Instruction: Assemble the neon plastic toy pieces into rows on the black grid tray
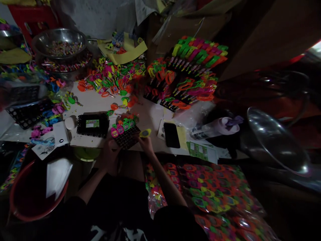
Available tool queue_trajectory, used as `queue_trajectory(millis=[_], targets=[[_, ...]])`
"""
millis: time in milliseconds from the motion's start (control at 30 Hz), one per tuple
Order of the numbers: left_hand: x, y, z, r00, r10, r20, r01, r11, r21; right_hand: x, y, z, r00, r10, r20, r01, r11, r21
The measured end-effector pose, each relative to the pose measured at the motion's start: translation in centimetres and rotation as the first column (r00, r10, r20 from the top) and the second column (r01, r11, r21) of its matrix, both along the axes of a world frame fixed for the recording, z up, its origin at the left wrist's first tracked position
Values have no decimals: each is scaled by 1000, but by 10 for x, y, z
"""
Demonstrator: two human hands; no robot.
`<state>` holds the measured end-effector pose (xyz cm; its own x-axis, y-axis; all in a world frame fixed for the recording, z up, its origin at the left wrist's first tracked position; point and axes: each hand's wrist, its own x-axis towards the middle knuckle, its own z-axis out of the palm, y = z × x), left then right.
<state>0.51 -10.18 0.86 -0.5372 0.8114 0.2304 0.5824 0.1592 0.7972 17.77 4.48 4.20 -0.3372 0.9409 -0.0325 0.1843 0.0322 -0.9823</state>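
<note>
Holding the black tray (126,136) at its near-left edge, your left hand (110,147) has its fingers closed around the rim. The tray lies on the table (150,117) at its front edge, carrying a row of pink and green pieces along its far side. Your right hand (146,142) pinches a yellow piece (145,133) just beside the tray's right corner. A black phone (171,135) lies near, to the right.

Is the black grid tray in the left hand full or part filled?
Part filled: the black grid tray shows one row of coloured pieces along its far edge; other slots look bare.
</note>
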Motion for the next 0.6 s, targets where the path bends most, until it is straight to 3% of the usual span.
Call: queue_trajectory(millis=[100, 200, 433, 600], targets=[[3, 6, 11, 991, -48, -125, 48, 999, -4, -26, -37, 0, 978, 195, 71, -191, 980, -56], [4, 10, 11, 980, -72, -185, 66, 997, -36, -37, -52, 0, 966, 232, 117, -227, 972, -53], [7, 10, 4, 982, -62, -178, 61, 998, -15, -46, -56, 11, 922, 209, 325, -264, 955, 134], [3, 13, 10, 998, -31, -58, 27, 998, -65, -60, -46, 23, 857, 347, 382, -423, 896, 134]])
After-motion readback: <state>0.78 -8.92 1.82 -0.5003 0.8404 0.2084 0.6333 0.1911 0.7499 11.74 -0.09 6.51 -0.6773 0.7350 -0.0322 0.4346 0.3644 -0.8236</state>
